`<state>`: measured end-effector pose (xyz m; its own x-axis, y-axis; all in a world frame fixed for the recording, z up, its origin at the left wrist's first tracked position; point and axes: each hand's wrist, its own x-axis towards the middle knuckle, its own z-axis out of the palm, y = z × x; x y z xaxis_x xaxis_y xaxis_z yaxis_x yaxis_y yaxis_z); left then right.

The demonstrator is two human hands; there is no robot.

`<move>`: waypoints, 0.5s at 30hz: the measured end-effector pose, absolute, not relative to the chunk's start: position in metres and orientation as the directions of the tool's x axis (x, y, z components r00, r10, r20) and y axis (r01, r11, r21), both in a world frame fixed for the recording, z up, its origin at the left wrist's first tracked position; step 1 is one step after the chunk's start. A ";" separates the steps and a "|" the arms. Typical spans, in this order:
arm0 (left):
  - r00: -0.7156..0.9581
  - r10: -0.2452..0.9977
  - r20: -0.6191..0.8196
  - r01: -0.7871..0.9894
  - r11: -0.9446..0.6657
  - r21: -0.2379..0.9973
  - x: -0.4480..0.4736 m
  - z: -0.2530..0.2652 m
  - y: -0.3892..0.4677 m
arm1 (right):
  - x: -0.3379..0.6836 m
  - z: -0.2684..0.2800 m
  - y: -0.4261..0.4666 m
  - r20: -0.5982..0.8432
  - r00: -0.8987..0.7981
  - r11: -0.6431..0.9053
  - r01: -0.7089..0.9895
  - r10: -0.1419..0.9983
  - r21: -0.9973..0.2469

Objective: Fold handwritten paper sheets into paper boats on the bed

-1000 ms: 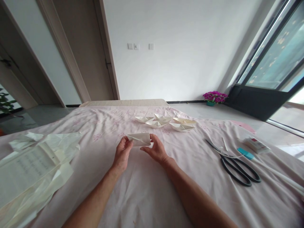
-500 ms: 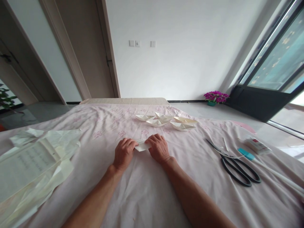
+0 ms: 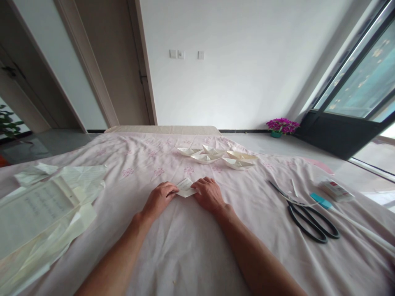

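Observation:
Between my two hands is a small folded piece of paper [image 3: 185, 188], whitish with faint lines of writing and a pointed top edge. My left hand [image 3: 161, 197] pinches its left corner, fingers bent and closed. At the right corner my right hand [image 3: 209, 194] grips it the same way, knuckles up. The paper is just above or on the pink flowered cloth [image 3: 185, 255]; I cannot tell which. Beyond the hands stand several folded paper boats [image 3: 207, 158], grouped close together.
Loose sheets and an open booklet [image 3: 40, 209] lie at the left. On the right are black-handled scissors [image 3: 311, 222], a blue-tipped white strip or cable [image 3: 321, 200] and a small wrapped pack [image 3: 336, 190]. A potted purple flower [image 3: 282, 126] stands on the floor by the wall.
The folded paper now shows more of its face, with a peaked top between the hands. My left hand has turned slightly flatter. The boats and scissors have stayed put.

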<state>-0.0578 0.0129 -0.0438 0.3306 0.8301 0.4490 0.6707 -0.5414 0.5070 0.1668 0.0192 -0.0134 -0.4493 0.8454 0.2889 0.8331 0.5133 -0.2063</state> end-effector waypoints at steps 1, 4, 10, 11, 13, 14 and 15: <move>0.327 0.834 0.445 0.672 -0.536 0.511 -0.059 -0.044 0.014 | 0.167 -0.013 0.019 0.291 -0.443 0.508 0.835 0.848 -0.209; 0.300 0.852 0.430 0.692 -0.504 0.516 -0.062 -0.043 0.019 | 0.167 -0.014 0.021 0.287 -0.420 0.484 0.850 0.861 -0.209; 0.241 0.881 0.406 0.743 -0.437 0.508 -0.066 -0.046 0.024 | 0.168 -0.016 0.022 0.276 -0.381 0.448 0.861 0.882 -0.240; 0.235 0.883 0.407 0.755 -0.429 0.496 -0.066 -0.046 0.025 | 0.168 -0.016 0.022 0.272 -0.371 0.438 0.863 0.888 -0.251; 0.224 0.886 0.407 0.777 -0.414 0.474 -0.065 -0.047 0.025 | 0.169 -0.017 0.023 0.264 -0.350 0.418 0.867 0.899 -0.271; 0.220 0.888 0.403 0.787 -0.406 0.465 -0.065 -0.047 0.025 | 0.170 -0.017 0.023 0.261 -0.340 0.408 0.869 0.903 -0.280; 0.215 0.893 0.396 0.796 -0.395 0.459 -0.064 -0.047 0.025 | 0.170 -0.017 0.023 0.258 -0.332 0.401 0.869 0.907 -0.289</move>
<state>-0.0639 0.0252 -0.0468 0.2149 0.8929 0.3956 0.7961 -0.3948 0.4587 0.1704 0.0233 -0.0173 -0.3323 0.9073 0.2575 0.8694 0.4006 -0.2894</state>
